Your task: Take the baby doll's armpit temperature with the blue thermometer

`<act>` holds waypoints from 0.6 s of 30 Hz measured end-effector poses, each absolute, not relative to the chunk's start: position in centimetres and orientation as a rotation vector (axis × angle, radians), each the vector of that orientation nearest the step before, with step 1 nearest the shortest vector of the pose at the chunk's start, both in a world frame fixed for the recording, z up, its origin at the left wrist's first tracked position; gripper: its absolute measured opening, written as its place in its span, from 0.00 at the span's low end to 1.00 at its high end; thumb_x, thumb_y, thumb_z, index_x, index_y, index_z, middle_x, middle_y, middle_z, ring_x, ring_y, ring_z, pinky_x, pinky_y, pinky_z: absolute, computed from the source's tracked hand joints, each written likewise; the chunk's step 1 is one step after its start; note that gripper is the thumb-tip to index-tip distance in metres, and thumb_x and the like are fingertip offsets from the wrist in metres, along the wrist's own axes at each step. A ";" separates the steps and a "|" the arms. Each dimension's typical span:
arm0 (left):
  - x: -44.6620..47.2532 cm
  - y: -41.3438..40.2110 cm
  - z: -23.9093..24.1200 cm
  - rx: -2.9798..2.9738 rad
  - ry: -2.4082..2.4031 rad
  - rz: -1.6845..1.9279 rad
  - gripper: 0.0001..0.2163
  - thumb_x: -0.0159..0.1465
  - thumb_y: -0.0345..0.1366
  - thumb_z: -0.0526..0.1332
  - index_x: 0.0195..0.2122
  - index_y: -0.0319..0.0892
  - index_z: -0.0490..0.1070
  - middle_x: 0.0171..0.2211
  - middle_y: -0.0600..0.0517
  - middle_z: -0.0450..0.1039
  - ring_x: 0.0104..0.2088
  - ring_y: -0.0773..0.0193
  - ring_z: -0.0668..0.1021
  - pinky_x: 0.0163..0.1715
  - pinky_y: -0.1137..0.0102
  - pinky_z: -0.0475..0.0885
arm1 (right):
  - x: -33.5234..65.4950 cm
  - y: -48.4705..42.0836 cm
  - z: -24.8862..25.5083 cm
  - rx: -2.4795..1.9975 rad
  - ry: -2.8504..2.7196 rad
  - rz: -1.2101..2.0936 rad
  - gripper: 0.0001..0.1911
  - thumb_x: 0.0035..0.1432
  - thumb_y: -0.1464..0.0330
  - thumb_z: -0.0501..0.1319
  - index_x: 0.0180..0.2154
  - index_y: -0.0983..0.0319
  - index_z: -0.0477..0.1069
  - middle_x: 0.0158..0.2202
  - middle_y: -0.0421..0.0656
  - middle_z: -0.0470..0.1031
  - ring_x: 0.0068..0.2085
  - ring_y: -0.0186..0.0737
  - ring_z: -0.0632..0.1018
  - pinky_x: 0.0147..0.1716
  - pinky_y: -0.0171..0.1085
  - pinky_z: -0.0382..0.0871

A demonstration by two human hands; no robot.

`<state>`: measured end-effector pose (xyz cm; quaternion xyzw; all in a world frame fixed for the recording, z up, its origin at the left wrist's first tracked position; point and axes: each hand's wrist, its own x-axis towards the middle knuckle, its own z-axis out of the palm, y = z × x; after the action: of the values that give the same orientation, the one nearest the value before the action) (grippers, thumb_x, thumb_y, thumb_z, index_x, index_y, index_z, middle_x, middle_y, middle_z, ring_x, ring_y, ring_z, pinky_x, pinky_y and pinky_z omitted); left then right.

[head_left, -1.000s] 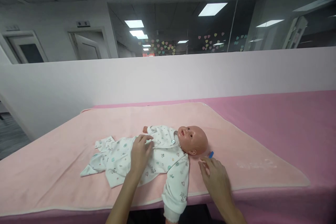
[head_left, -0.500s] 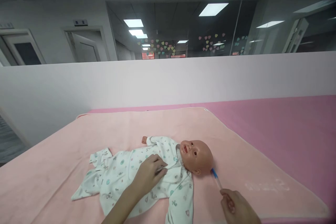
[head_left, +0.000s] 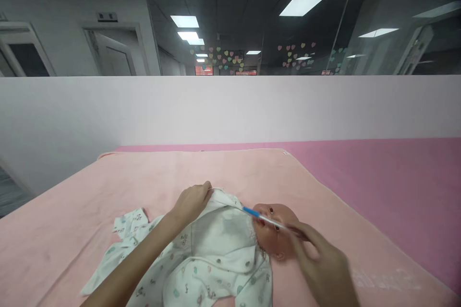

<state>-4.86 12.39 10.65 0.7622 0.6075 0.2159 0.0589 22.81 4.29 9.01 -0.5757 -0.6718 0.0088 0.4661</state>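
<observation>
A baby doll lies on its back, its bald head (head_left: 284, 213) to the right, dressed in a white patterned romper (head_left: 144, 268). My left hand (head_left: 192, 204) is closed on the edge of the romper's front flap near the doll's far shoulder. The flap is pulled up, baring the plain white inside (head_left: 225, 230) of the garment. My right hand (head_left: 322, 259), blurred, pinches a thin white stick with a blue end (head_left: 261, 216). It crosses in front of the doll's face, the blue end pointing left toward the collar.
Under the doll is a peach blanket (head_left: 173, 168) over a pink surface (head_left: 389, 177). A low white wall (head_left: 230, 110) runs along the far side. Beyond it are a window with heart stickers (head_left: 226, 60) and a door (head_left: 117, 60) at the left.
My left hand has gone from the doll's chest to the far side, lifting the romper's front flap. My right hand has swung the stick up and left, from behind the head to over the face.
</observation>
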 end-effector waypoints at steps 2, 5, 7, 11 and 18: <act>-4.3 12.1 12.1 2.505 1.866 0.504 0.13 0.66 0.41 0.42 0.34 0.42 0.63 0.28 0.49 0.71 0.27 0.62 0.73 0.24 0.72 0.60 | 19.1 5.7 9.2 -1.302 -1.846 -0.009 0.13 0.59 0.65 0.48 0.32 0.57 0.71 0.33 0.42 0.77 0.33 0.38 0.76 0.30 0.34 0.68; -3.3 11.6 13.3 2.647 1.855 0.428 0.15 0.67 0.43 0.41 0.34 0.42 0.62 0.29 0.50 0.72 0.26 0.63 0.74 0.22 0.73 0.58 | 15.7 7.9 9.1 -1.359 -2.014 -0.069 0.14 0.59 0.74 0.46 0.32 0.59 0.69 0.29 0.42 0.74 0.32 0.38 0.74 0.29 0.34 0.63; -3.0 11.3 13.5 2.700 1.845 0.421 0.15 0.67 0.43 0.40 0.34 0.42 0.62 0.29 0.51 0.72 0.25 0.63 0.74 0.20 0.73 0.56 | 14.5 9.1 9.1 -1.429 -2.062 -0.072 0.14 0.58 0.77 0.46 0.35 0.59 0.68 0.31 0.42 0.72 0.31 0.37 0.73 0.27 0.33 0.59; -2.9 11.0 12.9 2.787 1.811 0.408 0.15 0.67 0.42 0.40 0.34 0.42 0.62 0.28 0.53 0.72 0.24 0.65 0.74 0.19 0.74 0.54 | 12.6 11.3 8.9 -1.549 -2.115 -0.040 0.16 0.55 0.81 0.46 0.40 0.60 0.63 0.38 0.43 0.68 0.27 0.32 0.70 0.21 0.33 0.51; -2.1 10.6 10.9 3.023 1.712 0.349 0.11 0.67 0.35 0.44 0.32 0.41 0.64 0.29 0.52 0.69 0.25 0.67 0.73 0.22 0.74 0.60 | 10.1 14.4 7.0 -1.567 -2.115 0.129 0.10 0.54 0.79 0.48 0.35 0.61 0.62 0.33 0.41 0.67 0.27 0.33 0.68 0.22 0.33 0.48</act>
<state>-2.07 10.55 10.87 0.8526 0.4827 0.0985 -0.1742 10.06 14.44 7.05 -0.5758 -0.7769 0.0472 0.2503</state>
